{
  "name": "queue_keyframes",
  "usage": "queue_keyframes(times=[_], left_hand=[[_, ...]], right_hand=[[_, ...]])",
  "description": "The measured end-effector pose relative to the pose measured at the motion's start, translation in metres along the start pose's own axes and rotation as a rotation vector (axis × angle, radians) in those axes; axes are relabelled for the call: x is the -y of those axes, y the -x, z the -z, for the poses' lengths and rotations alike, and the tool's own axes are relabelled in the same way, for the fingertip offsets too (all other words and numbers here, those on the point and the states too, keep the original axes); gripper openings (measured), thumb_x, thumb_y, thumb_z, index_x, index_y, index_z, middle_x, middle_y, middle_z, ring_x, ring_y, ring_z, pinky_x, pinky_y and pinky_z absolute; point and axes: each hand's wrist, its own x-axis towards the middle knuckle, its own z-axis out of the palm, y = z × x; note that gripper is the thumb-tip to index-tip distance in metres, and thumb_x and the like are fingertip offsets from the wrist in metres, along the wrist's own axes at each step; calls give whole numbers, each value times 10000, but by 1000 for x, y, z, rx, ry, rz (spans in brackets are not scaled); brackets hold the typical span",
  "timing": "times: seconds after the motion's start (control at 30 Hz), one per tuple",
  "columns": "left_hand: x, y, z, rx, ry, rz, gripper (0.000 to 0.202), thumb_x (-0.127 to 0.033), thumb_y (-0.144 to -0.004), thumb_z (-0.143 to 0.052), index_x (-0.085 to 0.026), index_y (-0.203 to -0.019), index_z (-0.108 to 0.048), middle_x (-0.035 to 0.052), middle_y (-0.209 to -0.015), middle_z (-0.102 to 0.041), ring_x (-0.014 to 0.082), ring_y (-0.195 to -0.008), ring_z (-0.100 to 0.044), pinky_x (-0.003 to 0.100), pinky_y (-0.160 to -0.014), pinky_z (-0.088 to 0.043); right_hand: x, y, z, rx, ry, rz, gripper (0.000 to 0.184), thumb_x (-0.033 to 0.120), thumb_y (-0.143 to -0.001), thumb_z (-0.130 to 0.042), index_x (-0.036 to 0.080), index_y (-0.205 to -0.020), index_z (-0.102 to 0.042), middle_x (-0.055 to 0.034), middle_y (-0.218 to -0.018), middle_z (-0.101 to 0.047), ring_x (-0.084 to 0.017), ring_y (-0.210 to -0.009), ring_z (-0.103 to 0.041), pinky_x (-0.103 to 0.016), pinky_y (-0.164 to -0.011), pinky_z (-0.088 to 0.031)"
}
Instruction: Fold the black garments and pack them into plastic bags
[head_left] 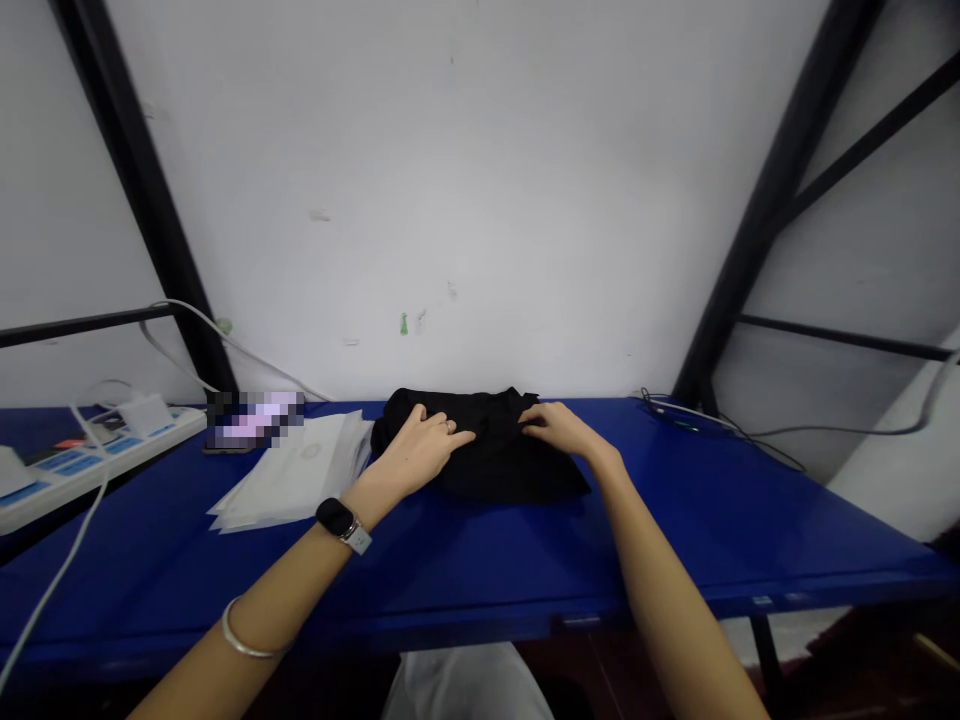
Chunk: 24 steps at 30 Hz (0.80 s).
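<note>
A folded black garment [495, 455] lies on the blue table [675, 520] close to the white wall. My left hand [421, 447] rests on its left part, fingers stretched flat and pressing the cloth; the wrist carries a dark watch and a silver bangle. My right hand [561, 428] lies on the garment's upper right part with the fingers bent down onto the fabric. Whether those fingers pinch the cloth is not clear.
A stack of clear plastic bags [289, 483] lies left of the garment. Further left sit a white power strip [82, 460] with cables and a blurred-out object [255, 418]. Black cables [712, 420] trail at the back right. Black frame bars [757, 215] lean against the wall.
</note>
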Motion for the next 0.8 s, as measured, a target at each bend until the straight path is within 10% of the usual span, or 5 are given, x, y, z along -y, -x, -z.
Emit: queue_keyframes(times=[0.23, 0.43, 0.8], left_hand=[[38, 12, 24, -195, 413, 567, 572, -151, -858, -367, -302, -1409, -385, -33, -549, -593, 166, -574, -604, 304, -699, -455], [56, 14, 46, -473, 1001, 633, 368, -273, -862, -366, -145, -1052, -653, 51, -744, -699, 169, -705, -680, 265, -660, -516], [24, 44, 136, -624, 529, 715, 263, -366, -756, -597, -241, -969, -688, -1, -835, -708, 211, -852, -663, 341, -827, -519]], right_hand=[[6, 5, 14, -416, -337, -179, 257, 285, -842, -490, 154, -973, -670, -28, -695, -682, -96, -362, -545, -205, -372, -402], [22, 9, 33, -687, -803, -97, 341, 408, -739, -630, 135, -943, -641, -53, -799, -683, -127, -442, -623, -196, -342, -422], [104, 55, 86, -1195, -613, 147, 162, 314, -787, -656, 172, -863, -666, -13, -725, -670, -160, -634, -692, -302, -631, -608]])
